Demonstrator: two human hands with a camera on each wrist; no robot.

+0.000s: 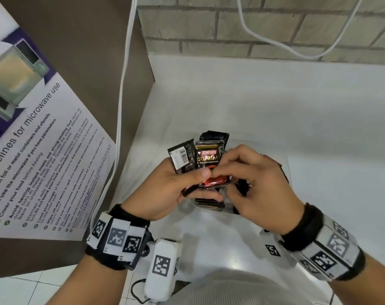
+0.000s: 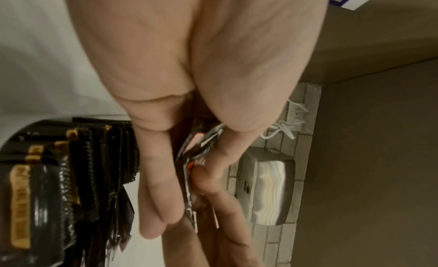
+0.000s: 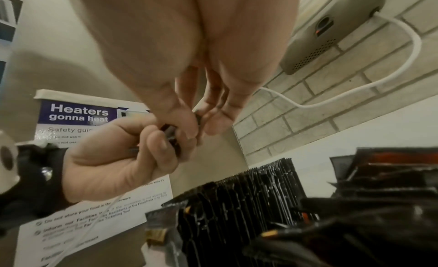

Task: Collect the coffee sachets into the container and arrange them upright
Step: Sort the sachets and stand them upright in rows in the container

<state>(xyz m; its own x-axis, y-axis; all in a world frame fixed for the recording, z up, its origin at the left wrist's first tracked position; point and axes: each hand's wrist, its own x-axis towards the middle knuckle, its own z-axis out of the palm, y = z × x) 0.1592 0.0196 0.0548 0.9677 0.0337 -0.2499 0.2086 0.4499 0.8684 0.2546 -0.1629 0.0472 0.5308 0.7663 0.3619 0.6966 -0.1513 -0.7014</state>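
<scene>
I am mid-collection: my left hand (image 1: 165, 186) clamps a fan of coffee sachets (image 1: 205, 161) above the clear container (image 1: 283, 170) while my right hand (image 1: 257, 183) pinches their lower edge, so next I should square them and lower them in upright.

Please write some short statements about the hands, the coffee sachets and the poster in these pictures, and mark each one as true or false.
1. Both hands, left hand and right hand, hold coffee sachets. True.
2. The sachets are mostly white. False: mostly black.
3. The poster concerns microwave use. True.
4. The poster is on the person's right. False: on the left.
5. A white cable hangs over the brick wall. True.
</scene>
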